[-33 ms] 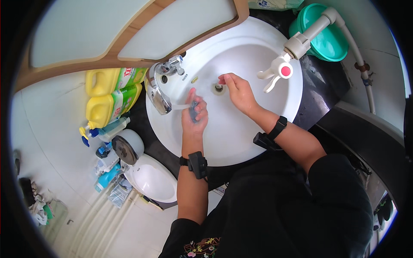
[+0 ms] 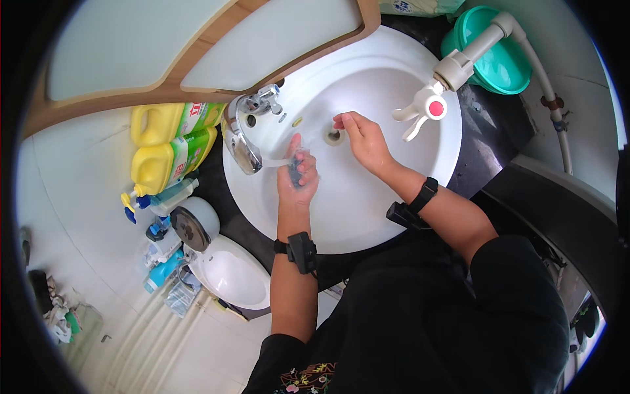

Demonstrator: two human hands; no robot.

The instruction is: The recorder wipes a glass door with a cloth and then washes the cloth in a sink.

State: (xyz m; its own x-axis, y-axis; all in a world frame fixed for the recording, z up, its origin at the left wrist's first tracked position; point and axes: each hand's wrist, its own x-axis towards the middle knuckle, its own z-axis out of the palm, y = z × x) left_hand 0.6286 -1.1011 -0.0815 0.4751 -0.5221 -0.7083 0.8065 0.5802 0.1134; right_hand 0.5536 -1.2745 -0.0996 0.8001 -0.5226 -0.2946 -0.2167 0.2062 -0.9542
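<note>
My left hand (image 2: 298, 174) is in the white washbasin (image 2: 387, 197), palm up below the chrome faucet (image 2: 244, 154). Water from its spout runs onto the fingers, which curl round a small dark blue-grey object (image 2: 296, 172); splashing water and the fingers hide its kind. My right hand (image 2: 365, 141) hovers just right of the drain (image 2: 333, 136), apart from the left. Its fingers bend inward with the tips close together, and whatever they might hold is hidden. Each wrist wears a black strap with a small black device.
Yellow detergent jugs (image 2: 154, 161) and pump bottles (image 2: 174, 197) stand left of the basin. A white tap with a red dot (image 2: 430, 108) juts over its right rim, beside green tubs (image 2: 502, 62). A wood-framed panel (image 2: 190, 72) overhangs the far left. A smaller white basin (image 2: 233, 272) lies lower left.
The water splashes a little differently over my left hand, and its fingers have shifted slightly round the dark object. My right hand has stayed in place.
</note>
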